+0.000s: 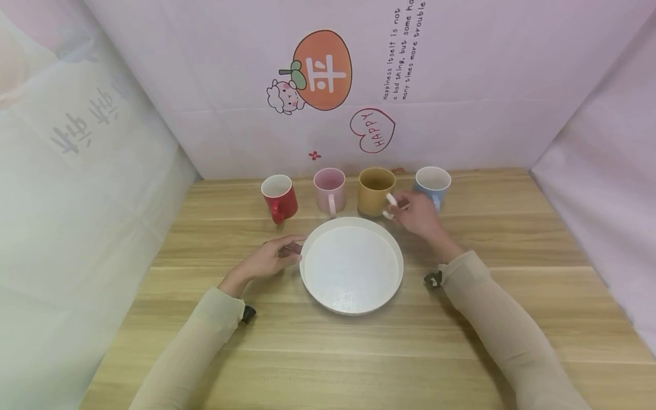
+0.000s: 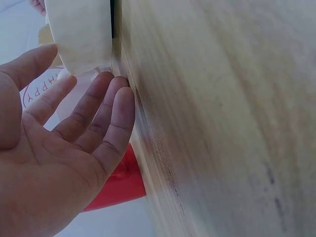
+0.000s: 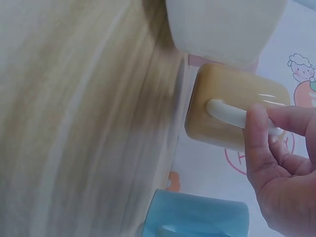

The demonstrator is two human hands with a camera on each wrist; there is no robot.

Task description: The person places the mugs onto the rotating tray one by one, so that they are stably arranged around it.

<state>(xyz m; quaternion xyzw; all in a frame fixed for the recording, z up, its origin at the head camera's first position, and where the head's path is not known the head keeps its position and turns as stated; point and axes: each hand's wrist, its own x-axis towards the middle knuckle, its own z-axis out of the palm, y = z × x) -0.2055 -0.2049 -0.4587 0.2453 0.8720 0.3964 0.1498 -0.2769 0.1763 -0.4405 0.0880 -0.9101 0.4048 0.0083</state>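
Observation:
My right hand [image 1: 416, 215] pinches the white handle [image 3: 229, 112] of a mustard-yellow mug [image 1: 373, 196] between thumb and fingers. The mug is upright, behind the white round tray [image 1: 353, 307]. At the tray's left side is my left hand [image 1: 269, 257], its fingertips right at the rim and its fingers loosely extended in the left wrist view. Nothing lies in that palm. A pink mug [image 1: 328, 196] stands left of the yellow one. Just beyond my right hand is a light blue mug [image 3: 197, 217], partly hidden by the hand in the head view.
A red mug [image 1: 280, 202] with a white inside stands at the left end of the mug row. Behind the row rises a printed backdrop [image 1: 230, 131] along the table's far edge. The wooden table [image 1: 328, 364] extends on both sides of the tray, with white cloth walls left and right.

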